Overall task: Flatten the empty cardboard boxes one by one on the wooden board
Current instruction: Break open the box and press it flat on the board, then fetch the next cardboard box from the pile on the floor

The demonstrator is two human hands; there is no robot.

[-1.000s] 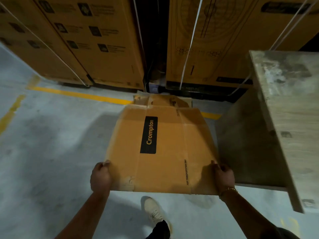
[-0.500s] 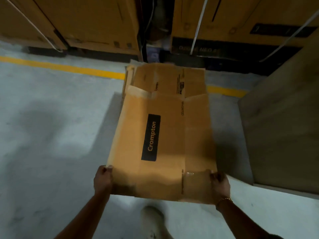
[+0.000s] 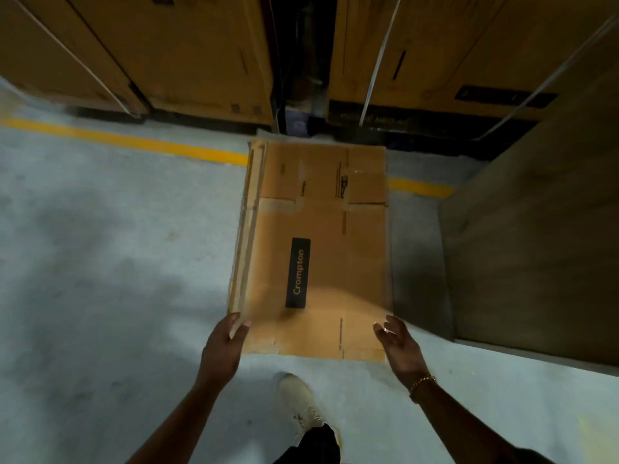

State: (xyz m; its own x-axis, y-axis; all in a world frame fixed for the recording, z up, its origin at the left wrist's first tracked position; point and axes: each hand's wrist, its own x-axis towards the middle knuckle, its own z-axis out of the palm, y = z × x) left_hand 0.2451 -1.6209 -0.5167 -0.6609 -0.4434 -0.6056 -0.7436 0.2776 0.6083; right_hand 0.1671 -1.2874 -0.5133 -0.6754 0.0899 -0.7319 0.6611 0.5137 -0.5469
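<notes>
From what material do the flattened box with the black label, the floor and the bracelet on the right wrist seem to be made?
Flattened box: corrugated cardboard, matte brown, judging by the crease lines, the tape strip and the layered edge on its left. Floor: probably concrete, grey and mottled, with a painted yellow line. Bracelet: looks like gold-coloured metal chain, since it glints; the actual metal cannot be told.

flattened crompton box (image 3: 321, 249) lying flat

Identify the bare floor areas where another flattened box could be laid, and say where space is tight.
Widest free patch: grey floor left of the flattened box, below the yellow line. A smaller patch lies near the shoe. Tight: the strip between the box and the wooden board, and toward the stacked cartons.
</notes>
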